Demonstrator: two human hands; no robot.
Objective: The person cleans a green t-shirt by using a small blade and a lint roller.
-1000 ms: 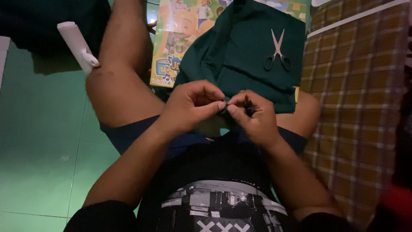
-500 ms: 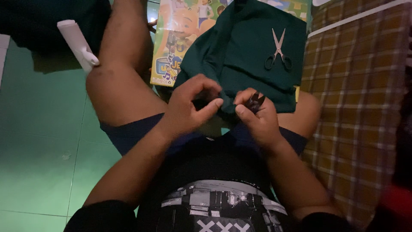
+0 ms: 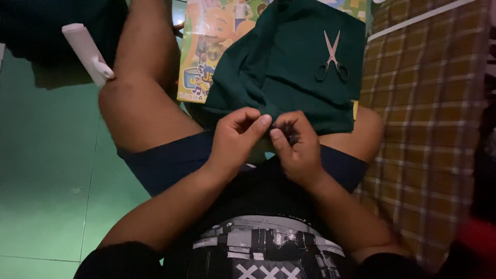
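Both hands' fingers pinch green cloth (image 3: 289, 77); colourful cartoon-printed package (image 3: 206, 51) beyond, left.

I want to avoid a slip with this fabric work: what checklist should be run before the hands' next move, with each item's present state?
1. Left hand on the near edge of the green cloth: ok.
2. Right hand pinching the same edge: ok.
3. Small dark item in the right fingers, what it is: cannot tell.
4. Scissors lying on the cloth, away from both hands: ok.
5. Scissor blades shut: not ok, slightly apart.
6. White roll on the floor, apart from the cloth: ok.
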